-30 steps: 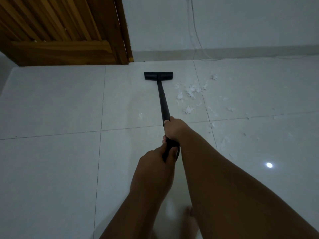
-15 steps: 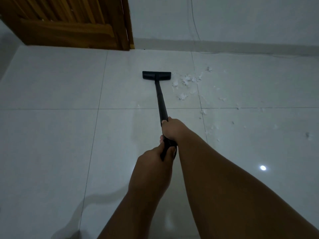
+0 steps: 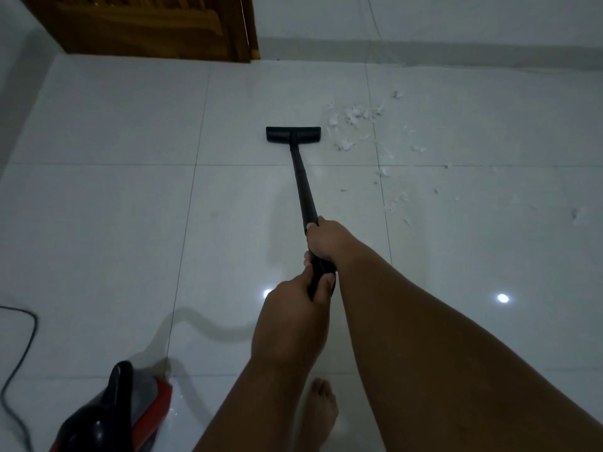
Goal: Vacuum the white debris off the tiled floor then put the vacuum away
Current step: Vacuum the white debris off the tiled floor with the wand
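Vacuum body partly off-frame, bottom-left.

A brown wooden door with slatted panelling filled the upper left corner, and its frame stood along its right edge. Right of the frame ran a pale wall with a skirting strip along its foot. A thin wire hung down that wall. A bare foot showed near the bottom edge, toes pointing away.
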